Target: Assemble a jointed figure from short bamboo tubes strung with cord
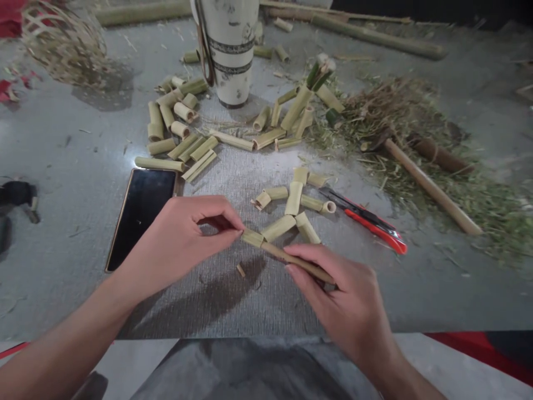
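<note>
My left hand pinches a short bamboo piece between thumb and fingertips above the grey table. My right hand grips a thin bamboo stick, whose far end meets that short piece. Both hands are closed. A small bamboo chip lies on the table just below the stick. Several short cut bamboo tubes lie right behind my hands.
A black phone lies left of my left hand. A red utility knife lies to the right. More cut bamboo, a white patterned vase, a wooden-handled tool amid green shavings, long bamboo poles and a woven basket sit farther back.
</note>
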`<state>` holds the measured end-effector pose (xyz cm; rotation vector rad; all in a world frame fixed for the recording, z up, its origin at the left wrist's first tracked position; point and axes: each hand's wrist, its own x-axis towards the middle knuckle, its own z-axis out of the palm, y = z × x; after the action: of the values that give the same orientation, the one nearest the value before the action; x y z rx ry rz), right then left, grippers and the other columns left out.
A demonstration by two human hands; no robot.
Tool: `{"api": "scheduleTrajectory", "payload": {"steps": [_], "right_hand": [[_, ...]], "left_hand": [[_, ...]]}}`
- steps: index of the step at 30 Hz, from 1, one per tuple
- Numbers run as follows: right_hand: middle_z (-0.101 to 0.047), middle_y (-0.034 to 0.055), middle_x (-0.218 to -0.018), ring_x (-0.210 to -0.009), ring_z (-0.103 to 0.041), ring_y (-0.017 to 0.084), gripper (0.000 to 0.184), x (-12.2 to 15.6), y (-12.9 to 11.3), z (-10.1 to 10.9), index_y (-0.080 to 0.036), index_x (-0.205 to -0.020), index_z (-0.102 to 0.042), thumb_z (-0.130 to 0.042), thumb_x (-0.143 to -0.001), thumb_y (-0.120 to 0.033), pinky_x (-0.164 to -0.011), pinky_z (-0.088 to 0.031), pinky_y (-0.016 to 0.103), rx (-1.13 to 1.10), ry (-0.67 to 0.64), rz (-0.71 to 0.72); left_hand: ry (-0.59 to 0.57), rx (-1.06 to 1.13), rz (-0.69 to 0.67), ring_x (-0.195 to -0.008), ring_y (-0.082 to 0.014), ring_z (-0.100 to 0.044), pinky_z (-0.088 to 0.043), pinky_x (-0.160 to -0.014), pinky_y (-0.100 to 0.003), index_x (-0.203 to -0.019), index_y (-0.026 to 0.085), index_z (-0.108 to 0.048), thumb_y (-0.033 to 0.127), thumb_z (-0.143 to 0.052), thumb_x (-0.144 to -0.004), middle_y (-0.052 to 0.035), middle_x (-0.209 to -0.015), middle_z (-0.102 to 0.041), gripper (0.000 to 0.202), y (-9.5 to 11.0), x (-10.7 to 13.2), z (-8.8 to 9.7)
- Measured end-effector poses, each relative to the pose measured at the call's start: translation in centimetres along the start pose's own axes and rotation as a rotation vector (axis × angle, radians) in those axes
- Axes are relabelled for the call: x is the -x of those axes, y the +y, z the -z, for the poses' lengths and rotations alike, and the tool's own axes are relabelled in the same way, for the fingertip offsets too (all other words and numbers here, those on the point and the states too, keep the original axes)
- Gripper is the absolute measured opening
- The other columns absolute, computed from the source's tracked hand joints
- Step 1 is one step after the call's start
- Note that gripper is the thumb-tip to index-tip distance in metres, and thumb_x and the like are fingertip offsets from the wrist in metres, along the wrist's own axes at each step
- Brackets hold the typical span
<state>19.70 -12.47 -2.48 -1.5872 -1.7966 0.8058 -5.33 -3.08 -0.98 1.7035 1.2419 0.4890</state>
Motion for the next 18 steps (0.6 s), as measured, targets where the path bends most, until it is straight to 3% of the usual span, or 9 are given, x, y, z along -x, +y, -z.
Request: {"api": "scheduleTrajectory", "payload": {"steps": [6,10,13,16,18], "right_hand": [[-0.076,-0.0069,-0.080,-0.057,-0.065,0.009,0.013,0.8,-0.5,1.4,-0.027,-0.111,-0.074,-0.067,-0.105,-0.018,-0.057,-0.048,0.024,0.141,-0.074,0.071],[-0.082,-0.0015,-0.111,-0.085,-0.078,0.013,0.027,1.1,-0.8,2.8,-0.030,-0.132,-0.070,-0.064,-0.108,-0.019,-0.073,-0.056,0.025,0.186,-0.076,0.111],[-0.078,0.0031,-0.118,-0.102,-0.075,0.017,0.035,0.3,-0.8,3.2,-0.028,-0.142,-0.064,-0.055,-0.111,-0.015,-0.086,-0.056,0.030,0.201,-0.040,0.166],[-0.071,0.0042,-0.098,-0.087,-0.066,0.019,0.014,-1.4,-0.9,2.7,-0.022,-0.118,-0.065,-0.051,-0.113,-0.020,-0.075,-0.050,0.033,0.247,-0.014,0.226],[-0.062,0.0020,-0.085,-0.077,-0.058,0.019,0.019,-2.7,-1.2,2.0,-0.022,-0.096,-0.057,-0.050,-0.114,-0.025,-0.069,-0.044,0.034,0.283,-0.023,0.262]], "left_hand": [[-0.038,-0.006,0.050,-0.076,-0.0144,-0.069,-0.054,-0.070,-0.024,-0.087,0.022,-0.075,0.022,-0.071,-0.094,0.0015,-0.084,-0.077,0.008,-0.4,-0.3,-0.1],[-0.073,0.001,0.041,-0.076,-0.0164,-0.069,-0.054,-0.066,-0.025,-0.091,0.024,-0.074,0.026,-0.071,-0.093,-0.0002,-0.087,-0.077,0.004,-1.3,-0.5,-0.2],[-0.083,0.021,0.047,-0.073,-0.0162,-0.067,-0.053,-0.065,-0.024,-0.092,0.025,-0.073,0.026,-0.070,-0.092,0.0002,-0.084,-0.073,0.003,-1.5,-0.5,-0.2],[-0.115,0.047,0.046,-0.072,-0.0156,-0.065,-0.051,-0.063,-0.024,-0.096,0.024,-0.071,0.027,-0.068,-0.094,0.0002,-0.083,-0.071,0.006,-1.4,-0.7,-0.2],[-0.141,0.064,0.043,-0.072,-0.0149,-0.065,-0.050,-0.062,-0.023,-0.099,0.023,-0.069,0.027,-0.067,-0.093,0.0002,-0.084,-0.070,0.008,-1.3,-0.9,-0.2]]}}
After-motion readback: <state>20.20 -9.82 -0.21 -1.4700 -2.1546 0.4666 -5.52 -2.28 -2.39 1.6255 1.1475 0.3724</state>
